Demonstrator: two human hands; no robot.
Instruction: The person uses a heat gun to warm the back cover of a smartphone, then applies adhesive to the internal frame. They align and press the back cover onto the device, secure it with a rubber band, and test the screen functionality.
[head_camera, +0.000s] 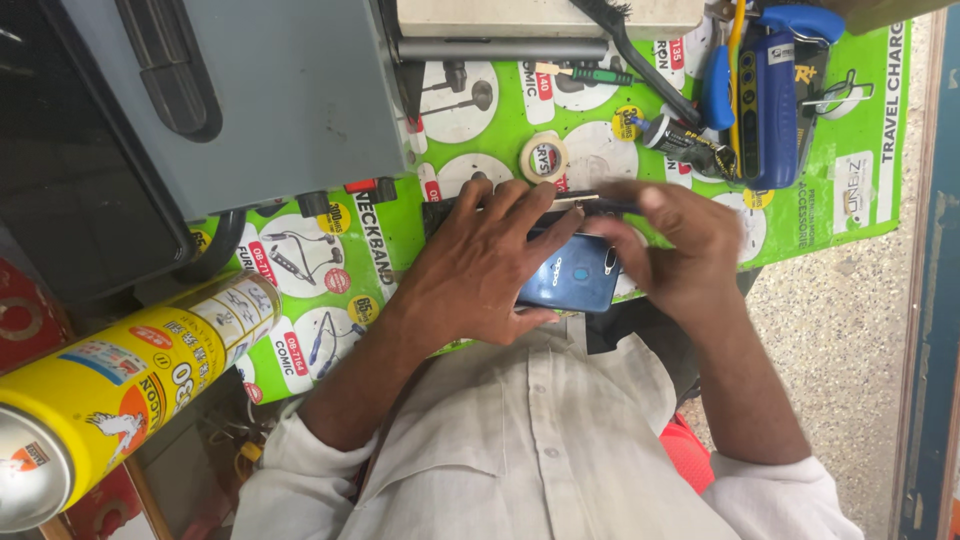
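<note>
A dark blue phone (572, 277) lies back-up on the green printed mat (850, 120), close to my body. My left hand (485, 262) presses flat across it, fingers spread toward the far edge. My right hand (670, 245) is blurred beside the phone's right end, its fingers curled near a thin metal tool (572, 198) that lies along the phone's far edge. Whether the right fingers pinch that tool is unclear. Much of the phone is hidden under both hands.
A yellow spray can (120, 385) lies at the left. A grey machine housing (270, 90) fills the upper left. A tape roll (545, 157), a small glue bottle (680, 135), a black brush (640, 60) and a blue tool (775, 90) sit on the mat's far side.
</note>
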